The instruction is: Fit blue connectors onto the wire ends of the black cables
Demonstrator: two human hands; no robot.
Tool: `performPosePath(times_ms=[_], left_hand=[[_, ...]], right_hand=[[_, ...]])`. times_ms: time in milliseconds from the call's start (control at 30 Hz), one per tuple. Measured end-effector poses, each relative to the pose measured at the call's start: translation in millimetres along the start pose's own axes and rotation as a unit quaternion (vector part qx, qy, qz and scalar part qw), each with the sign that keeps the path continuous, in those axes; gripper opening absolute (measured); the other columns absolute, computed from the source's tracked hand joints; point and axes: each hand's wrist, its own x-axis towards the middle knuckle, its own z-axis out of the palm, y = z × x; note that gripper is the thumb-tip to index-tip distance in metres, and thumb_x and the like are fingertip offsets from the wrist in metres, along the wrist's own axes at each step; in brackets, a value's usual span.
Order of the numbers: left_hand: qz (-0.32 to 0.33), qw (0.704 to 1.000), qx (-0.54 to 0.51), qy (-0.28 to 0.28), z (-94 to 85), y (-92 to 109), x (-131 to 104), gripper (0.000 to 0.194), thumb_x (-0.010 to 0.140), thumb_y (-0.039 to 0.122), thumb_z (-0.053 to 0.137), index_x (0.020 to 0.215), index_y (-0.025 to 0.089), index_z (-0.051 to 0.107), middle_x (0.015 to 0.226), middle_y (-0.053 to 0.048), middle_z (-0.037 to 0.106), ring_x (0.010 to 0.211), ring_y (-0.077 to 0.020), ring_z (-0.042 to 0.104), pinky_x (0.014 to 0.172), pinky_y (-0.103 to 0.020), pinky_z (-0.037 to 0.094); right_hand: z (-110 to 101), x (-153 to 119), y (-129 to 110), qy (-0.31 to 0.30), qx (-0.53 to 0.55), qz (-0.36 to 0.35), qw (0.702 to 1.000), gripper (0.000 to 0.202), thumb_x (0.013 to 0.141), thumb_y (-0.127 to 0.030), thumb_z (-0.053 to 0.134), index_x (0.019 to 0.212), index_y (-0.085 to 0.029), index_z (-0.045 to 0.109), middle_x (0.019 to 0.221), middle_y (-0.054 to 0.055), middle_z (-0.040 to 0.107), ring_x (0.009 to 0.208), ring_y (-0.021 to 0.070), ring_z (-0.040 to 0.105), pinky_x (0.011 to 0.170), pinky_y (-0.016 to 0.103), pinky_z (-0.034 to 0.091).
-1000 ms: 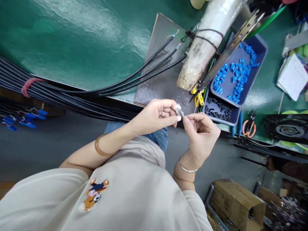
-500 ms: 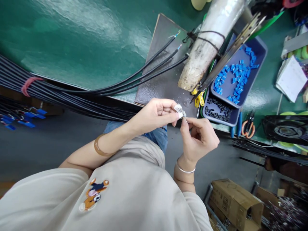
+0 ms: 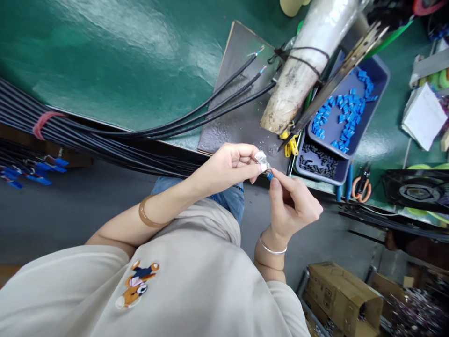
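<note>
My left hand is closed, its thumb and fingers pinching a small silvery-white piece with a clear, wrinkled look. From the lower end of this piece shows a little blue part. My right hand holds thumb and index finger together at the blue part, the index fingertip against its side. Whether the right fingers grip or only press it is hard to see. Behind my hands lies a dark board, and three black cables reach across it, at least two with thin coloured wires bared at their ends.
A tray of blue connectors and a bin of small black parts stand to the right. Between them and the board lean a whitish tube and yellow-handled cutters. Orange-handled scissors hang at the table edge; a red tie binds the cables.
My right hand has shifted slightly right and down, its index finger now extended, and the blue part has come into sight. My left hand stays in place with the silvery-white piece.
</note>
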Motion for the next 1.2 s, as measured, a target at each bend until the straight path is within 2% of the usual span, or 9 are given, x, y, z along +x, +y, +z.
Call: performPosePath(times_ms=[133,233,300,400,533,667,800,933,1200], left_hand=[[0.013,1.0,-0.008,-0.003,0.7,0,1,0.007,0.083,0.014,0.064,0.079,0.014,0.058,0.062,0.004,0.059,0.051,-0.0017,0.047,0.049,-0.013,0.037],[0.011,1.0,-0.014,-0.005,0.9,1,0,0.01,0.082,0.015,0.066,0.078,0.015,0.057,0.063,0.004,0.061,0.052,-0.0025,0.05,0.051,-0.013,0.04],[0.013,1.0,-0.016,-0.007,0.8,1,-1,0.011,0.081,0.017,0.067,0.078,0.015,0.056,0.063,0.003,0.062,0.053,-0.0033,0.053,0.052,-0.014,0.041],[0.022,1.0,-0.013,-0.019,0.2,1,-2,0.013,0.081,0.019,0.069,0.081,0.015,0.057,0.067,0.002,0.064,0.059,-0.0053,0.058,0.056,-0.015,0.046],[0.039,0.998,0.029,-0.047,-0.9,1,-6,0.015,0.079,0.021,0.073,0.082,0.014,0.06,0.074,-0.001,0.065,0.068,-0.0086,0.063,0.062,-0.018,0.05],[0.055,0.994,0.089,-0.041,0.0,3,-8,0.013,0.08,0.019,0.071,0.077,0.013,0.06,0.074,0.0,0.061,0.065,-0.007,0.058,0.06,-0.018,0.047],[0.06,0.993,0.1,-0.01,4.3,2,-8,0.013,0.079,0.016,0.069,0.076,0.014,0.056,0.07,0.001,0.058,0.059,-0.0055,0.054,0.056,-0.017,0.045],[0.08,0.992,0.097,0.023,9.8,0,-7,0.015,0.078,0.015,0.068,0.074,0.016,0.053,0.076,-0.001,0.061,0.067,-0.0087,0.06,0.063,-0.02,0.051],[0.116,0.988,0.095,0.047,13.2,-2,-6,0.014,0.077,0.015,0.068,0.072,0.016,0.055,0.076,-0.002,0.064,0.068,-0.0091,0.062,0.063,-0.02,0.052]], right_hand=[[0,-3,1,-0.002,-0.004,0.035,0.999,0.017,0.088,-0.025,0.066,0.1,-0.031,0.075,0.062,-0.004,0.063,0.047,0.008,0.043,0.048,0.025,0.035],[-2,-4,2,0.043,0.027,0.106,0.993,0.015,0.088,-0.032,0.065,0.1,-0.028,0.074,0.066,-0.003,0.064,0.051,0.0087,0.05,0.048,0.025,0.037],[-3,-4,3,0.047,0.038,0.157,0.986,0.018,0.089,-0.039,0.065,0.09,-0.023,0.074,0.064,-0.002,0.063,0.054,0.0096,0.055,0.051,0.025,0.039],[-6,-2,4,-0.036,0.09,0.22,0.971,0.034,0.089,-0.047,0.062,0.07,-0.02,0.067,0.059,-0.002,0.06,0.056,0.0107,0.055,0.053,0.025,0.04],[-7,0,6,-0.093,0.207,0.283,0.932,0.035,0.089,-0.046,0.063,0.066,-0.019,0.062,0.056,-0.004,0.058,0.052,0.0088,0.051,0.052,0.023,0.04],[-6,4,10,-0.114,0.292,0.286,0.905,0.033,0.091,-0.042,0.062,0.068,-0.019,0.06,0.056,-0.006,0.056,0.049,0.0062,0.048,0.054,0.022,0.043],[-3,7,10,-0.111,0.27,0.276,0.916,0.031,0.091,-0.041,0.061,0.069,-0.019,0.06,0.057,-0.005,0.055,0.05,0.0064,0.047,0.053,0.021,0.041],[-2,8,9,-0.1,0.247,0.268,0.926,0.032,0.092,-0.041,0.06,0.068,-0.019,0.059,0.057,-0.005,0.055,0.051,0.0068,0.048,0.052,0.021,0.039],[-1,9,9,-0.1,0.263,0.275,0.919,0.032,0.092,-0.042,0.059,0.07,-0.019,0.058,0.057,-0.006,0.056,0.051,0.0064,0.049,0.052,0.021,0.039]])
